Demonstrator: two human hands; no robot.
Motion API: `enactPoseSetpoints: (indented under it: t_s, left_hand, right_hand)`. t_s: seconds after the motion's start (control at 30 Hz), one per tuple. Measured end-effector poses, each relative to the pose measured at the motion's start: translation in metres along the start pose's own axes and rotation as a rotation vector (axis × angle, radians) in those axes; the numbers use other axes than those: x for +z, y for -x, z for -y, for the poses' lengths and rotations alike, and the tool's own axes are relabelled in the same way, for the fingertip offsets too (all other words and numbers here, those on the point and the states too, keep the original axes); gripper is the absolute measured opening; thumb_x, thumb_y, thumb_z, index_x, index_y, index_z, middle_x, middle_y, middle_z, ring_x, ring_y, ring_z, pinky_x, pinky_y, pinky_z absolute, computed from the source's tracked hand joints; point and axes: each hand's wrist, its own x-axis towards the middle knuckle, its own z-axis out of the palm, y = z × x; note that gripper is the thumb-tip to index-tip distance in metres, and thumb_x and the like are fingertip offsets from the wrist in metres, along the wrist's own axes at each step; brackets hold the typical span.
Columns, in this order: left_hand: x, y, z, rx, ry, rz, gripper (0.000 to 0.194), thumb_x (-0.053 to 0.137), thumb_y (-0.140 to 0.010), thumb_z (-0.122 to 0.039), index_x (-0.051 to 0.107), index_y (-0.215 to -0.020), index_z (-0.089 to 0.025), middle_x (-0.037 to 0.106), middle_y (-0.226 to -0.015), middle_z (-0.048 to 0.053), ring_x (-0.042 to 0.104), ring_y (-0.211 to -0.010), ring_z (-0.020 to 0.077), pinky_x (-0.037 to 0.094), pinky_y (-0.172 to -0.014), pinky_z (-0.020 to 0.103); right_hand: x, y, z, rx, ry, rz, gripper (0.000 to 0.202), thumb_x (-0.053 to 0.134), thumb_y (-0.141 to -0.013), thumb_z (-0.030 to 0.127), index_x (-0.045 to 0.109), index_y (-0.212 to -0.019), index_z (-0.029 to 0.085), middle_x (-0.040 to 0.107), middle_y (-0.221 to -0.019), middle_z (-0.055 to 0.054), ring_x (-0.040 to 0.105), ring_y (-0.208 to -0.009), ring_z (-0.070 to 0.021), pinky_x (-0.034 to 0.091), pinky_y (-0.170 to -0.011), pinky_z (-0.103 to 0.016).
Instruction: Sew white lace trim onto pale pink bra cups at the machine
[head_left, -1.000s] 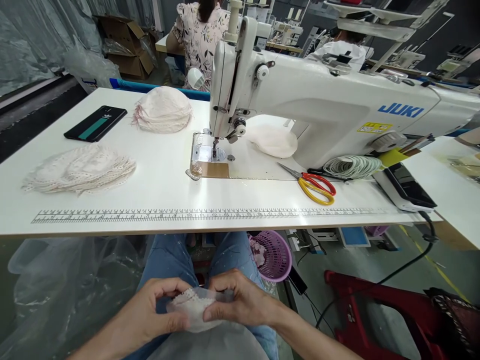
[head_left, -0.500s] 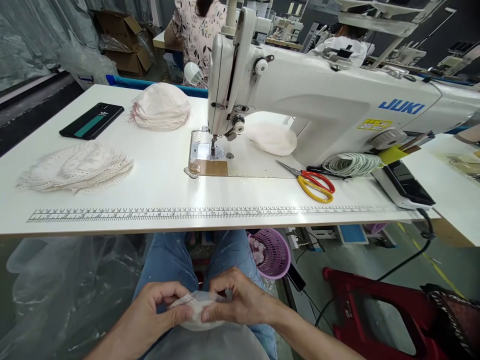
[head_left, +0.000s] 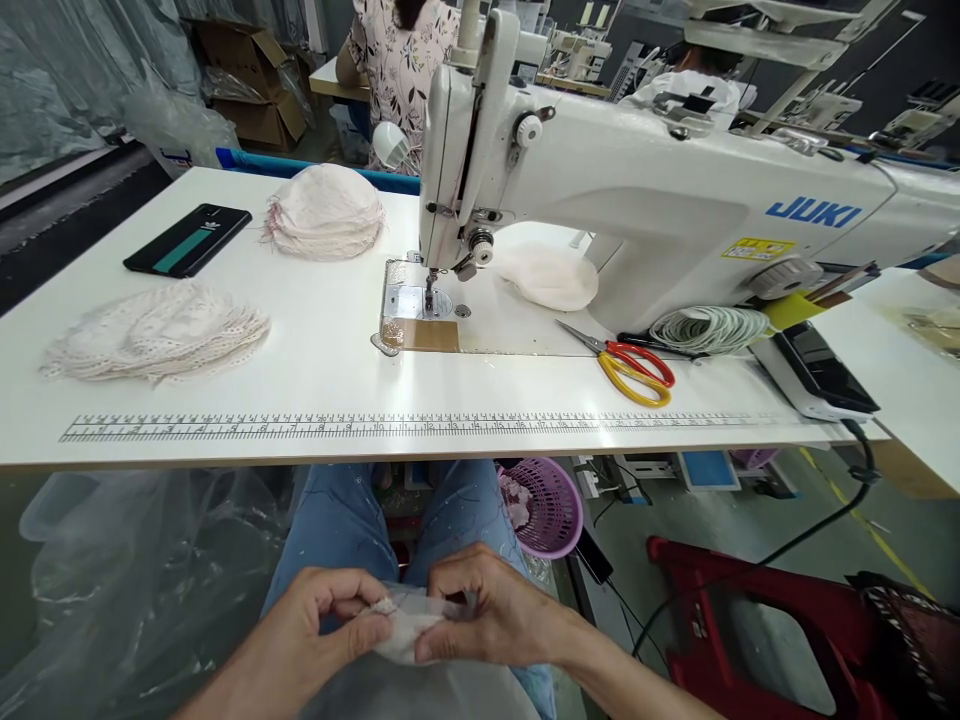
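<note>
Over my lap I hold a small piece of thin white fabric [head_left: 409, 625], partly sheer, stretched between both hands. My left hand [head_left: 326, 625] pinches its left end, where a bunched, textured edge shows at the fingertips. The right end is pinched between thumb and fingers of my right hand [head_left: 487, 615]. Above them on the table stands a white sewing machine [head_left: 637, 190], with an off-white fabric piece [head_left: 551, 277] under its arm. A stack of lace-edged white fabric pieces [head_left: 157, 330] lies at the table's left, and a rounder stack [head_left: 324, 212] sits behind it.
Scissors [head_left: 626, 365] with red and yellow handles lie beside a coil of pale cord [head_left: 705, 330]. A black phone [head_left: 187, 240] rests at the left. Below the table are a purple basket [head_left: 555, 510] and a red stool [head_left: 712, 600]. Another person [head_left: 409, 80] sits beyond.
My hands have moved slightly apart, drawing the fabric wider and flatter between them. The view has shifted a little; the things on the table stay put.
</note>
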Motion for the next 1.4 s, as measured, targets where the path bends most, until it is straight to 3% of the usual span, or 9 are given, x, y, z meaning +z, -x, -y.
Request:
enactPoseSetpoints:
  t_s: [0.43,0.77,1.1,1.23,1.4]
  left_hand:
    - [0.0,-0.003,0.005,0.005,0.06,-0.025,0.047,0.063,-0.074,-0.059,0.071,-0.08,-0.013,0.064,-0.068,0.003,0.05,-0.066,0.0155,0.037,-0.062,0.022]
    - [-0.003,-0.003,0.009,-0.004,0.143,0.018,0.048,0.06,-0.077,-0.06,0.072,-0.079,-0.013,0.063,-0.069,0.003,0.048,-0.066,0.0153,0.036,-0.061,0.022]
    - [-0.004,-0.001,0.006,0.02,0.159,0.017,0.047,0.058,-0.079,-0.059,0.073,-0.079,-0.015,0.061,-0.065,0.002,0.047,-0.063,0.0136,0.035,-0.058,0.02]
    - [-0.001,-0.001,0.013,0.038,0.166,0.002,0.045,0.066,-0.072,-0.058,0.074,-0.082,-0.015,0.063,-0.068,0.003,0.049,-0.066,0.0152,0.036,-0.06,0.021]
    - [0.006,-0.003,0.017,-0.021,0.193,-0.075,0.044,0.065,-0.073,-0.057,0.073,-0.075,-0.014,0.059,-0.062,0.002,0.045,-0.061,0.0132,0.035,-0.056,0.021]
  right_hand:
    - [-0.001,-0.003,-0.001,-0.019,0.004,0.016,0.048,0.063,-0.078,0.055,0.042,-0.056,0.017,0.036,-0.054,0.007,0.033,-0.05,-0.0068,0.022,-0.044,-0.021]
    - [0.002,-0.002,-0.002,-0.03,-0.015,0.011,0.042,0.066,-0.075,0.056,0.054,-0.065,0.017,0.042,-0.057,0.007,0.037,-0.051,-0.007,0.025,-0.046,-0.019]
    - [0.005,-0.005,-0.002,0.082,-0.13,0.005,0.045,0.066,-0.074,0.055,0.049,-0.059,0.016,0.035,-0.052,0.007,0.031,-0.05,-0.0062,0.021,-0.042,-0.019]
    - [0.006,-0.005,-0.003,0.091,-0.158,0.012,0.045,0.066,-0.074,0.055,0.048,-0.059,0.016,0.035,-0.053,0.007,0.03,-0.051,-0.006,0.02,-0.042,-0.019]
    - [0.006,-0.003,-0.005,0.115,-0.159,0.022,0.046,0.065,-0.074,0.055,0.046,-0.059,0.016,0.033,-0.053,0.008,0.029,-0.051,-0.0058,0.02,-0.043,-0.019]
